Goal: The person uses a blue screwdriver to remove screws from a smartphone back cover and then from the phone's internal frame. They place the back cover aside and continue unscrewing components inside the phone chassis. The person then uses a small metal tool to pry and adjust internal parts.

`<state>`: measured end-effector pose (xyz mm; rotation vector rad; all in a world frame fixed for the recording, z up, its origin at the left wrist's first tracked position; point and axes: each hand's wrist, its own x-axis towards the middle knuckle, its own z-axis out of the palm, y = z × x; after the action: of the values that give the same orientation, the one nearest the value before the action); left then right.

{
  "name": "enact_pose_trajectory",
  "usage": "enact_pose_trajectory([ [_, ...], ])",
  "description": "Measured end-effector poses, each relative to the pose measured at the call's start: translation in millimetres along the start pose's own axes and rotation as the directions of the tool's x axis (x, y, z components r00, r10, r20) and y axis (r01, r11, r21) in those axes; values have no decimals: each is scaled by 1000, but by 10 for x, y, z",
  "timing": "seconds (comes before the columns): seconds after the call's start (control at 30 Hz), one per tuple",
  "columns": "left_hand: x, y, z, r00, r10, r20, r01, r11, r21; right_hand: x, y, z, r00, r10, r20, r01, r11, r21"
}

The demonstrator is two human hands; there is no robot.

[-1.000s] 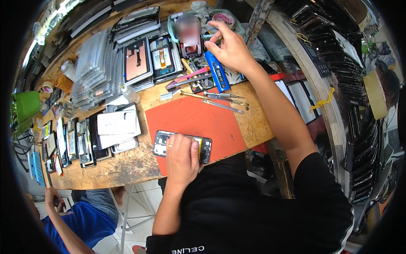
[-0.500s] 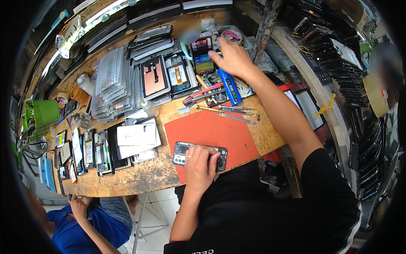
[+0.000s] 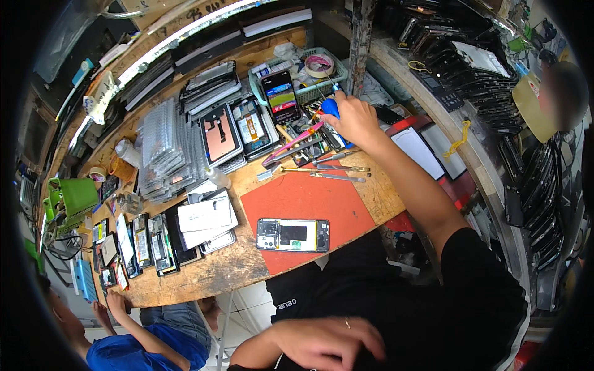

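Observation:
An opened smartphone [image 3: 293, 245] lies flat on the red-orange mat [image 3: 309, 201], its back off and its insides showing. Neither hand touches it. My right hand [image 3: 356, 120] reaches to the tools at the back of the bench, fingers closed around a blue tool [image 3: 330, 108]; the palm hides part of it. My left hand [image 3: 331, 343] is low in front of my body, off the bench, fingers apart and slightly blurred, with nothing in them. Tweezers [image 3: 337, 178] and other thin metal tools lie along the mat's far edge, beside pink-handled pliers [image 3: 297, 142].
A lit phone [image 3: 281, 97] leans against a green basket [image 3: 303, 93]. Bubble-wrap stacks [image 3: 161, 145], opened tablets [image 3: 221, 133] and white panels [image 3: 207, 214] cover the left. Several opened phones [image 3: 142, 241] stand in a row. Another person in blue [image 3: 148, 349] sits at the lower left.
My left hand has let go of the opened phone and dropped toward my lap. The right hand has come down from near the basket onto the blue tool. The view has shifted slightly.

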<state>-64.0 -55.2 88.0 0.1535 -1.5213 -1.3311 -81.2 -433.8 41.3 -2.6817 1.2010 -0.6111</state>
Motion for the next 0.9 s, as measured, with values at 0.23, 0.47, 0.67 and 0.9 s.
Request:
enact_pose_trajectory([
  [0.23, 115, 696, 330, 910, -107, -402, 326, 782, 531, -840, -255, 50, 947, -301, -108, 316, 934, 166],
  [0.47, -89, 606, -209, 903, -19, -429, 352, 606, 714, -1656, -430, -307, 733, -617, 285, 537, 783, 315],
  [0.67, -986, 560, -472, 765, -79, -639, 571, 542, 617, -2082, -641, -278, 697, -671, 255, 622, 742, 250],
  [0.9, -1832, 602, -1318, 572, 408, -711, 806, -441, 395, -1888, -656, -172, 841, -503, 201, 346, 784, 515],
])
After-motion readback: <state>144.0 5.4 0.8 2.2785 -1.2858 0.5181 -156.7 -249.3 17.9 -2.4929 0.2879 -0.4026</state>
